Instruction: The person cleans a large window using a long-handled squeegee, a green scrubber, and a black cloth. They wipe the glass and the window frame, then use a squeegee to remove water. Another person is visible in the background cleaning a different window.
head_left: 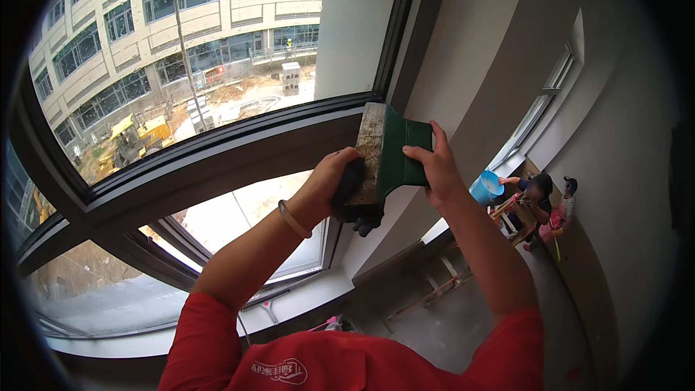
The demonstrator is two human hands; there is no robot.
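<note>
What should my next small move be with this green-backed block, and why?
Perhaps tilt the green-backed block slightly toward the window pane, with a firm two-handed grip: the left hand holds its darker side and the right hand its green side, it appears close to the window frame, and the pane looks spotted.

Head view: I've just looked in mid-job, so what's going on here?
A person in a red short-sleeved top holds up a flared green tool with a stained tan face, beside a large dark-framed window. The right hand grips the green part; the left hand holds a dark, lumpy object, hard to identify, against the tan face. To the right, two other people are near a light-blue bucket.
</note>
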